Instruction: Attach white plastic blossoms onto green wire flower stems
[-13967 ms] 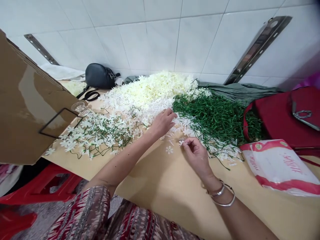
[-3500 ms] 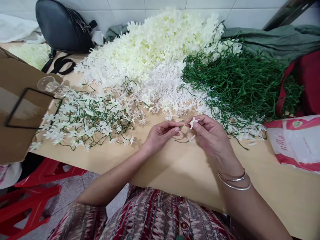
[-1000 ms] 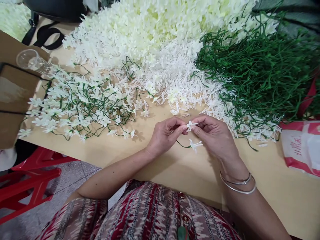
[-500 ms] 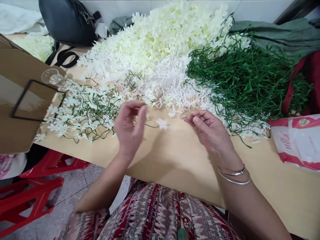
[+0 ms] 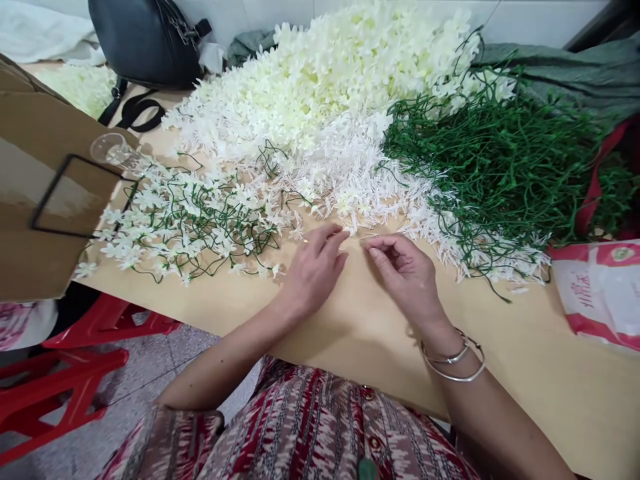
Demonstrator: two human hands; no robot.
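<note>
My left hand (image 5: 314,268) lies on the tan table (image 5: 350,333) with its fingers stretched forward, the tips touching the near edge of the loose white flower pieces (image 5: 345,167). My right hand (image 5: 406,273), with two silver bangles on the wrist, rests just to its right. Its fingers are curled and the thumb is against the index finger; whether anything is in them I cannot see. A heap of cream blossoms (image 5: 345,67) lies behind, a tangle of bare green stems (image 5: 495,160) to the right, and green sprigs fitted with white flowers (image 5: 190,220) to the left.
A brown cardboard box (image 5: 35,193) and a clear plastic cup (image 5: 113,150) stand at the left, a black bag (image 5: 145,40) at the back left. A red-and-white plastic bag (image 5: 600,293) lies at the right. Red stools (image 5: 65,360) stand below the table edge.
My left hand carried the sprig with a white flower off to the left, let it go, and has come back. Both hands now sit empty-looking at the edge of the white pieces.
</note>
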